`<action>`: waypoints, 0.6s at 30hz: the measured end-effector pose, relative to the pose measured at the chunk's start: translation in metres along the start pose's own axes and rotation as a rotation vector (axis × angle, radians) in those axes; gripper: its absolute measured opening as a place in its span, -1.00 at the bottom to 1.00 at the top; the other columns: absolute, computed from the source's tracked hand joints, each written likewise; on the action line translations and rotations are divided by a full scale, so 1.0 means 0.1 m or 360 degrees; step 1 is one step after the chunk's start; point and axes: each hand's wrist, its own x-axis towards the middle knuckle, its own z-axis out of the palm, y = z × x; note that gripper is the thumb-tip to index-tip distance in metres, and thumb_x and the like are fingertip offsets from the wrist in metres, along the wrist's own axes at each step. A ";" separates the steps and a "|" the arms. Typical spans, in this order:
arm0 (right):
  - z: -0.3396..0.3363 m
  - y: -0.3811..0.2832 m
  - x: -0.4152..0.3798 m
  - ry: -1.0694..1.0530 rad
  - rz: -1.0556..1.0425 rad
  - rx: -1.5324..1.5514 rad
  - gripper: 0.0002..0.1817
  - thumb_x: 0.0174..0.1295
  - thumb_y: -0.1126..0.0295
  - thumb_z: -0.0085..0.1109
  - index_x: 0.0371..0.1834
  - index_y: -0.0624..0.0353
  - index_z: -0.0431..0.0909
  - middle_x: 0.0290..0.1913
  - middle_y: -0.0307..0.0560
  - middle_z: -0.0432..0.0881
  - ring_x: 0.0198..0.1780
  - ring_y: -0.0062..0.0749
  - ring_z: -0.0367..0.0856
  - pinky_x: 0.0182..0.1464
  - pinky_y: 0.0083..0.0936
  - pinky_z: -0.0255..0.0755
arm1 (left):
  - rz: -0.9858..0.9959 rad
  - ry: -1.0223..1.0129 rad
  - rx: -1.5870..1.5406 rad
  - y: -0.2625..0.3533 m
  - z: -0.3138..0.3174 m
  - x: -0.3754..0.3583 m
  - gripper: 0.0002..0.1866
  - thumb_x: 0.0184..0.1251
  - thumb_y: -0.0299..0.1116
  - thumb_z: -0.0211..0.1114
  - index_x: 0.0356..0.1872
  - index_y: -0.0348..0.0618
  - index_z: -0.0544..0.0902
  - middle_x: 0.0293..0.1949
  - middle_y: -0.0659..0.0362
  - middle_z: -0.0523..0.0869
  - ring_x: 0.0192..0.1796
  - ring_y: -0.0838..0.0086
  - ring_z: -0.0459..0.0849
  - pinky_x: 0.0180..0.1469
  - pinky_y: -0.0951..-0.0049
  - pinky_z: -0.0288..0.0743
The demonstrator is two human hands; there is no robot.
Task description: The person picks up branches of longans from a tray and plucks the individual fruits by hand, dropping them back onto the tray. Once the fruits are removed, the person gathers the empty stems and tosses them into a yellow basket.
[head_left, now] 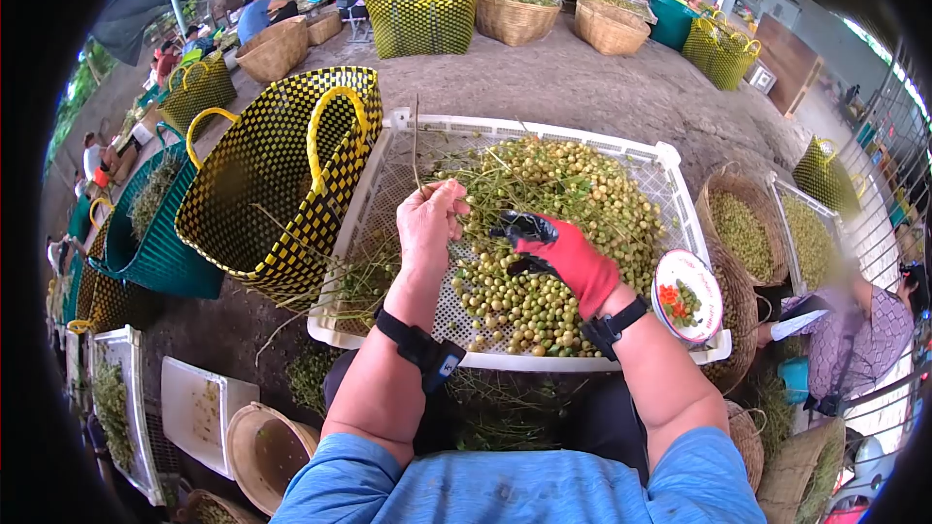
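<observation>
A white slatted tray (544,363) lies before me, with round green-yellow fruits (573,184) heaped over its middle and right. My left hand (430,223) is bare and closed on a thin stem (417,141) that sticks up above it. Just to its right, my right hand (558,257), in a red glove with black fingertips, is over the fruits with its fingers curved apart; no object shows between them. Loose green stems (369,277) lie at the tray's left side. A white bowl (707,303) with small red and green pieces rests on the tray's right edge.
A yellow-black woven basket (282,175) stands left of the tray, a teal basket (155,252) beyond it. Wicker baskets (743,233) of fruits are at the right, near a seated person (854,340). More people and baskets are at the back.
</observation>
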 end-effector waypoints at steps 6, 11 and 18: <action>0.06 0.02 0.01 -0.0089 0.0144 -0.0233 -0.75 0.25 0.51 0.15 -0.01 0.25 0.62 -0.17 -0.18 0.72 -0.21 -0.55 0.64 -0.19 -0.56 0.53 | -0.0110 -0.0062 -0.0054 -0.02 0.04 -0.05 -0.81 0.34 -0.33 0.25 -0.33 -0.27 0.62 -0.54 0.15 0.61 -0.69 0.66 0.32 -0.61 0.58 0.28; -0.22 0.23 0.06 0.0115 -0.0035 -0.1159 -0.81 0.20 0.30 0.29 -0.33 0.21 0.68 -0.53 -0.08 0.65 -0.51 -0.51 0.54 -0.40 -0.46 0.41 | -0.0082 0.0008 -0.0077 -0.04 -0.01 0.01 -0.83 0.34 -0.35 0.24 -0.37 -0.26 0.61 -0.56 0.14 0.62 -0.71 0.68 0.34 -0.65 0.61 0.26; -0.42 -0.16 -0.07 -0.0096 0.0421 -0.0340 -0.81 0.15 0.49 0.29 -0.16 0.26 0.67 -0.32 -0.15 0.73 -0.34 -0.51 0.67 -0.32 -0.59 0.55 | -0.0121 0.0010 -0.0029 -0.14 0.10 -0.04 -0.80 0.36 -0.32 0.23 -0.36 -0.26 0.60 -0.56 0.16 0.60 -0.69 0.66 0.32 -0.61 0.58 0.26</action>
